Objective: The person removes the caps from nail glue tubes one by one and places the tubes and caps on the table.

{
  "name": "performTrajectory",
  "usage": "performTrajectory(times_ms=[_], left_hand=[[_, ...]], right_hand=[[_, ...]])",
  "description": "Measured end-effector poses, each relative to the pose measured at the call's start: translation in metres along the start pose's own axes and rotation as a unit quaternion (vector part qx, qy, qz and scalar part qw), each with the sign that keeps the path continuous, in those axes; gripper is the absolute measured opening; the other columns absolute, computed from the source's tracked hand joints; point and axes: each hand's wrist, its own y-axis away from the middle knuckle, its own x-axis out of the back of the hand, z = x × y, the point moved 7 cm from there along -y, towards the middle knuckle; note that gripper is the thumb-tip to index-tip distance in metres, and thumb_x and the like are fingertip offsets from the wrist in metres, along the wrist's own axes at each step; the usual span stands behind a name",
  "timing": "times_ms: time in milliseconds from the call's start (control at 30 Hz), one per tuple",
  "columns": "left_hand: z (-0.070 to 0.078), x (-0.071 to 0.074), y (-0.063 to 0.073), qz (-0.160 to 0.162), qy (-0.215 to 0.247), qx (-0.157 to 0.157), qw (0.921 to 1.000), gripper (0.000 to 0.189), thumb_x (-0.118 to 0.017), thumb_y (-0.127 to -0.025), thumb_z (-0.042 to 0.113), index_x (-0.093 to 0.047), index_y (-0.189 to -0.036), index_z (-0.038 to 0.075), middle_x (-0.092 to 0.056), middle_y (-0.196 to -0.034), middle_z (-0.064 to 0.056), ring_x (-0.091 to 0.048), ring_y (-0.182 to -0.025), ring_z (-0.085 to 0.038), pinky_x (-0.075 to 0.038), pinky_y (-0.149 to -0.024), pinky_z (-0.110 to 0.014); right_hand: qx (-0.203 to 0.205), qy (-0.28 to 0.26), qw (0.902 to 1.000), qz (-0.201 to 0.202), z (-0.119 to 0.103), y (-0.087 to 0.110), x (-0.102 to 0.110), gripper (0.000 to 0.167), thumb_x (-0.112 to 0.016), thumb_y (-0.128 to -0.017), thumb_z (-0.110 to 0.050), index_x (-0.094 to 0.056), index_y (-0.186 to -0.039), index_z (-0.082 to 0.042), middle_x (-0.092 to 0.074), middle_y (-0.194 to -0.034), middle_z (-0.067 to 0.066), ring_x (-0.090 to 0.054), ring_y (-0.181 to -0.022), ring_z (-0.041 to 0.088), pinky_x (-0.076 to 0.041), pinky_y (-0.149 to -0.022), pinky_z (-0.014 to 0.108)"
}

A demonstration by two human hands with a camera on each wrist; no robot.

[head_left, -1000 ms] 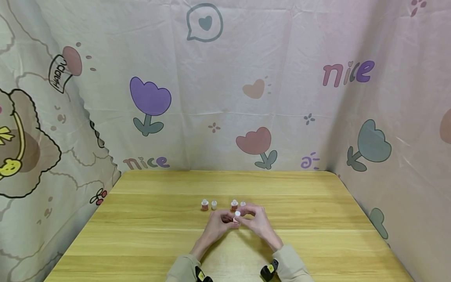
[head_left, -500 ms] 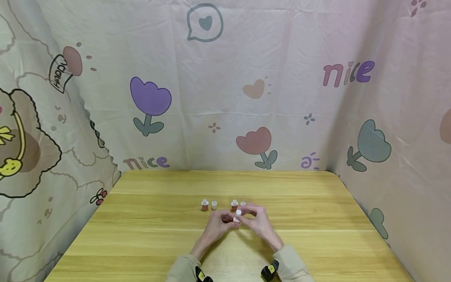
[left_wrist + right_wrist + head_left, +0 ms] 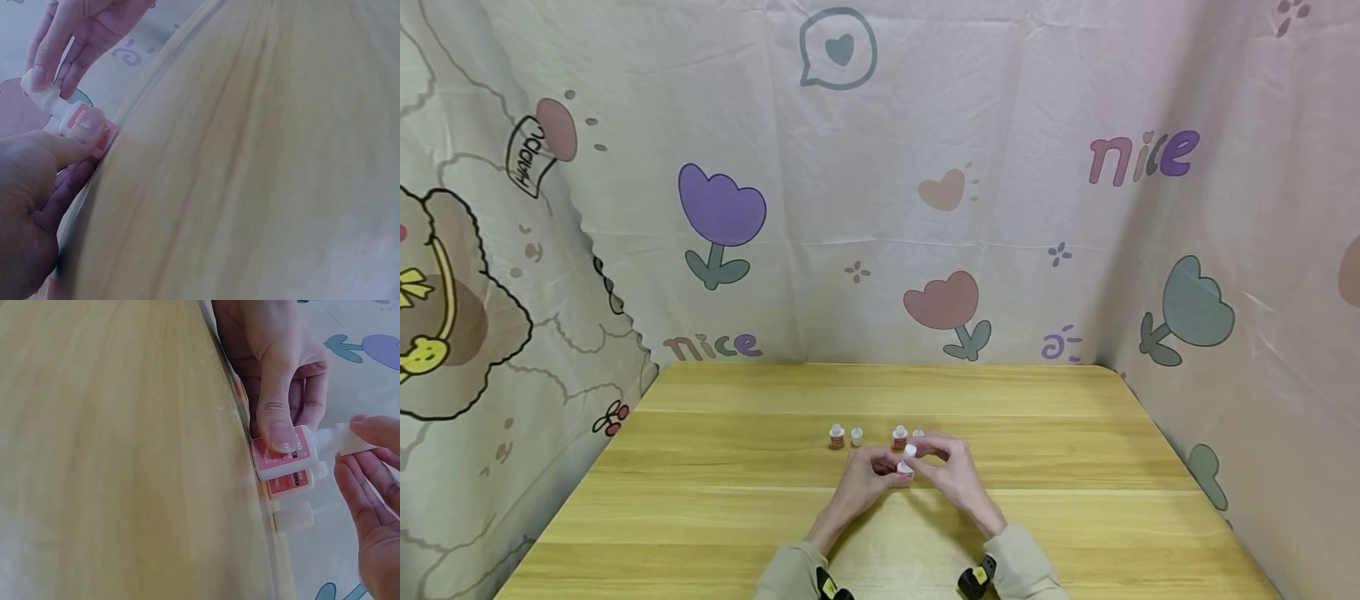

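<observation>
Between finger and thumb, my left hand [image 3: 863, 482] holds a small white bottle [image 3: 284, 461] with a pink-red label, upright just above the table. The thumb presses on its label in the right wrist view. My right hand [image 3: 953, 473] pinches a white cap [image 3: 910, 451] above the bottle's mouth. In the left wrist view the cap [image 3: 41, 95] sits tilted over the ribbed neck [image 3: 60, 107]. Whether a brush or tip still reaches inside the bottle cannot be told. Behind my hands stands a similar uncapped bottle [image 3: 899, 437], with its cap [image 3: 917, 432] partly hidden by my right fingers.
Another red-labelled bottle [image 3: 837, 437] stands further left, with a white cap [image 3: 857, 437] upright next to it. The wooden table [image 3: 715, 475] meets a printed curtain [image 3: 835, 292] at the back and both sides.
My right hand's cap has risen slightly and shifted a little to the right, showing more of the neck below it. My left hand and the standing bottles stay put.
</observation>
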Motion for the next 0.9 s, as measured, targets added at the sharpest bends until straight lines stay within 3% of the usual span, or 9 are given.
performTrajectory(times_ms=[100,267,533,900], left_hand=[[0.0,0.0,0.0,-0.001,-0.001,0.002,1.0,0.014,-0.086,-0.076,0.008,-0.076,-0.086,0.008,-0.078,-0.084,-0.011,-0.073,-0.072,-0.013,-0.056,-0.066,-0.018],[0.001,0.0,0.0,-0.002,-0.004,0.0,1.0,0.014,-0.086,-0.077,0.01,-0.076,-0.086,0.008,-0.078,-0.083,-0.011,-0.071,-0.07,-0.011,-0.055,-0.065,-0.018],[0.002,0.0,0.001,0.003,0.008,0.001,1.0,0.015,-0.086,-0.075,0.009,-0.076,-0.085,0.008,-0.078,-0.083,-0.01,-0.073,-0.071,-0.017,-0.056,-0.065,-0.018],[0.003,0.001,0.001,0.014,0.027,-0.01,0.9995,0.016,-0.086,-0.074,0.005,-0.076,-0.086,0.005,-0.077,-0.083,-0.013,-0.073,-0.07,-0.019,-0.056,-0.064,-0.018]], right_hand=[[-0.003,-0.001,1.0,0.005,0.015,0.0,-0.001,0.023,-0.076,-0.083,0.005,-0.071,-0.105,0.01,-0.074,-0.097,0.022,-0.072,-0.087,0.024,-0.06,-0.089,0.043],[-0.005,-0.023,0.9997,0.011,0.042,0.001,-0.001,0.025,-0.078,-0.085,-0.004,-0.072,-0.108,0.006,-0.074,-0.101,0.019,-0.069,-0.089,0.008,-0.058,-0.089,0.028],[-0.035,-0.086,0.9955,0.018,0.049,0.001,0.002,0.031,-0.077,-0.085,-0.004,-0.068,-0.11,0.012,-0.071,-0.107,0.029,-0.068,-0.089,-0.001,-0.055,-0.089,0.019],[-0.091,-0.132,0.986,0.045,0.056,0.003,0.008,0.03,-0.076,-0.086,0.0,-0.067,-0.112,0.013,-0.069,-0.114,0.034,-0.07,-0.091,-0.001,-0.056,-0.086,0.017]])
